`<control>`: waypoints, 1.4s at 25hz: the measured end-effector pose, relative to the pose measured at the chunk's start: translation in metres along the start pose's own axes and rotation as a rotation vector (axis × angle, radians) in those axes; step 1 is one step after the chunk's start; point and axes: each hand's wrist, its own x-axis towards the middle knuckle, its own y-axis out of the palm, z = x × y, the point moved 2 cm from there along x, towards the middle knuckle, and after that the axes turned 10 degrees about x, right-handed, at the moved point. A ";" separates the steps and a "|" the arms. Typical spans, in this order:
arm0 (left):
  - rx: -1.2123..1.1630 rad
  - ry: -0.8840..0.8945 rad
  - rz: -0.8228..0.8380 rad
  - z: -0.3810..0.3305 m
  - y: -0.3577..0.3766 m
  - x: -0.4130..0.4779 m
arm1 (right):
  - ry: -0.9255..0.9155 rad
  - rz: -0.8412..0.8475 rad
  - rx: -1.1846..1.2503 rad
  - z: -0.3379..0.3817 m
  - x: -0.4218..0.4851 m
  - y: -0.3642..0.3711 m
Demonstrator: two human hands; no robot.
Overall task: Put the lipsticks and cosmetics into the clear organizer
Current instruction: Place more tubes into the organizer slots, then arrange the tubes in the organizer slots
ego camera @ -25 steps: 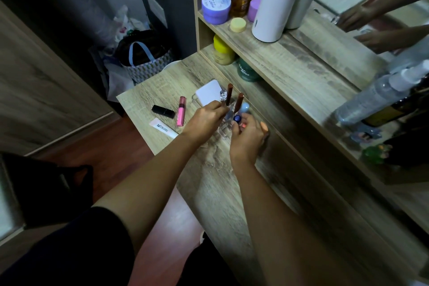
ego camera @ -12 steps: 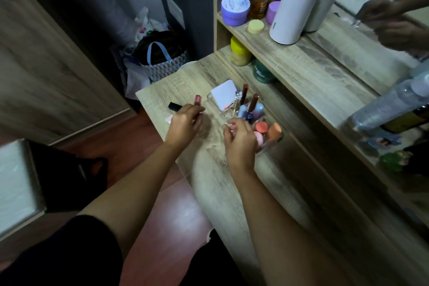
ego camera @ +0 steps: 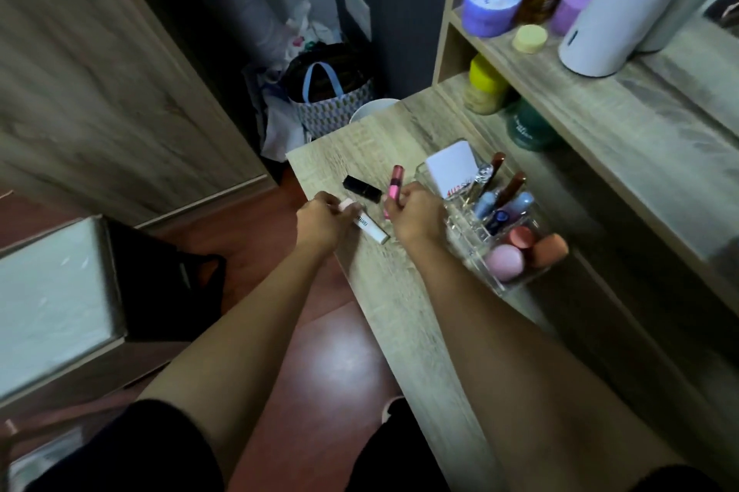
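**A:** What does the head camera show?

**B:** At frame centre, the left hand (ego camera: 320, 221) curls over the capped end of a white printed tube (ego camera: 370, 227) lying on the pale wooden desk (ego camera: 404, 291). I cannot tell whether the fingers have closed on it. The right hand (ego camera: 416, 213) is clamped around a slim pink lip gloss tube (ego camera: 394, 187), which pokes up from the fist. A short black lipstick case (ego camera: 362, 187) lies just beyond, untouched.

**B:** Right of centre stands the clear plastic organizer (ego camera: 508, 279), already holding several tubes and round compacts.

**A:** How would they handle?

**B:** Probably light, rigid and smooth, so apt to roll or slip. A mid-barrel pinch looks safest.
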 end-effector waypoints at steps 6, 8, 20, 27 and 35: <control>-0.013 -0.129 0.052 -0.014 0.009 0.005 | 0.076 -0.023 0.027 -0.005 0.003 0.006; -0.033 -0.130 0.067 -0.012 0.011 0.004 | 0.092 -0.013 0.025 -0.011 -0.007 0.005; -0.428 0.260 0.279 -0.046 -0.011 -0.016 | -0.015 -0.373 0.458 -0.038 -0.080 -0.037; -0.296 0.603 0.244 -0.109 -0.009 -0.023 | -0.015 -0.580 0.664 -0.040 -0.071 -0.055; 0.007 0.839 0.236 -0.115 0.010 -0.015 | 0.041 -0.604 0.617 -0.040 -0.063 -0.046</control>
